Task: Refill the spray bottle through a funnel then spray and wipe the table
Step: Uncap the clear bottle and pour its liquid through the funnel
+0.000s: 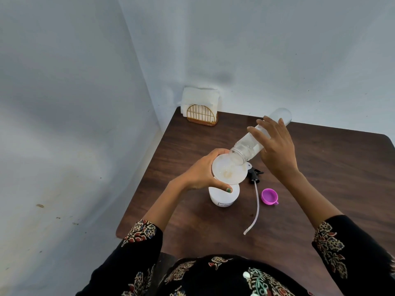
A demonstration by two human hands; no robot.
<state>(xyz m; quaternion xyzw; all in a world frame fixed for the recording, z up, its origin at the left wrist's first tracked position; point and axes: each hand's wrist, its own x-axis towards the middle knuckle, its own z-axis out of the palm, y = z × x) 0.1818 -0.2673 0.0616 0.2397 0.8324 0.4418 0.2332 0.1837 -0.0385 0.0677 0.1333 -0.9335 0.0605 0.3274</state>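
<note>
A white spray bottle (223, 197) stands on the dark wooden table (320, 167) with a translucent white funnel (228, 170) in its neck. My left hand (203, 174) grips the funnel's rim. My right hand (275, 150) holds a clear plastic bottle (252, 144) tilted mouth-down into the funnel, and liquid shows in the funnel. The black spray head (254, 175) with its long white tube (255, 210) lies on the table just right of the bottle.
A purple cap (269, 196) lies open side up right of the tube. A napkin holder (202, 114) with white paper napkins stands in the table's far left corner against the wall. Pale walls bound the table at back and left.
</note>
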